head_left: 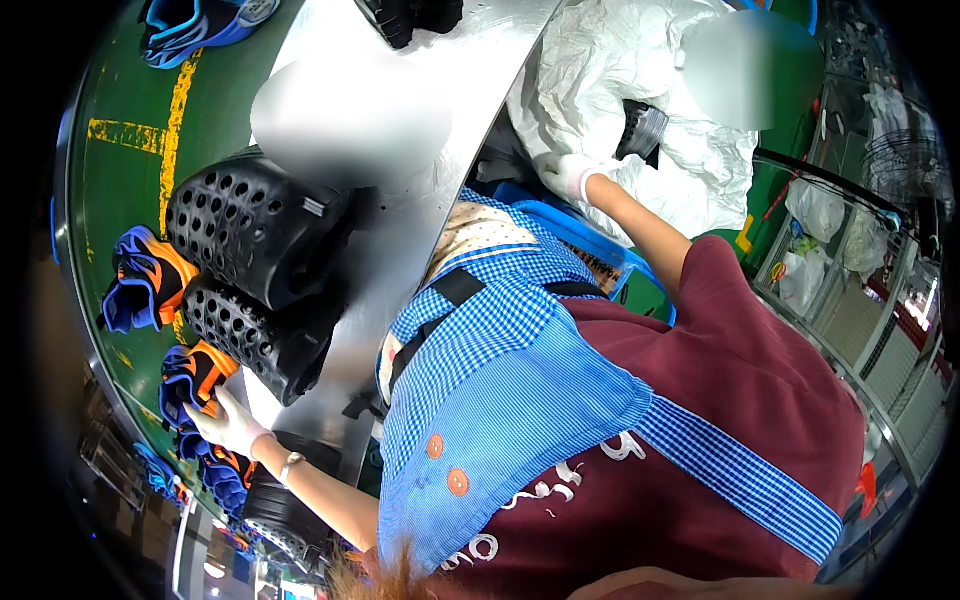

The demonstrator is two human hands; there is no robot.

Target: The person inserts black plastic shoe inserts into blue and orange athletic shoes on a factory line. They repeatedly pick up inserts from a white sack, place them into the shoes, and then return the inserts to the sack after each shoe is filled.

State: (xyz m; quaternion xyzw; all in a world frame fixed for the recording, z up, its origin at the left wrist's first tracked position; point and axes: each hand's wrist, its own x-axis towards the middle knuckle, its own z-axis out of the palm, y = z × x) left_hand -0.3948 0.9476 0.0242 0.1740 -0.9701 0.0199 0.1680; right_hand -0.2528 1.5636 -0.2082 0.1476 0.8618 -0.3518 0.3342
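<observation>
My left hand [230, 420], in a white glove, is at the left with thumb and fingers closed on a blue and orange shoe upper [210, 365]. The upper sits on a green surface [125, 200] with yellow lines. My right hand [568, 178], also gloved, is closed on the edge of a crumpled white plastic bag [600, 60]; its fingertips are partly hidden. Inside the bag's opening shows a black ridged piece [642, 130]. Between my hands, on a shiny metal table [400, 235], lie two black molded pieces with rows of round holes [240, 225].
More blue and orange uppers [145, 280] stand along the green surface, with a blue one [205, 30] at the far end. A blue crate [640, 270] is beside my waist. Wire racks with plastic bags [815, 210] stand at the right.
</observation>
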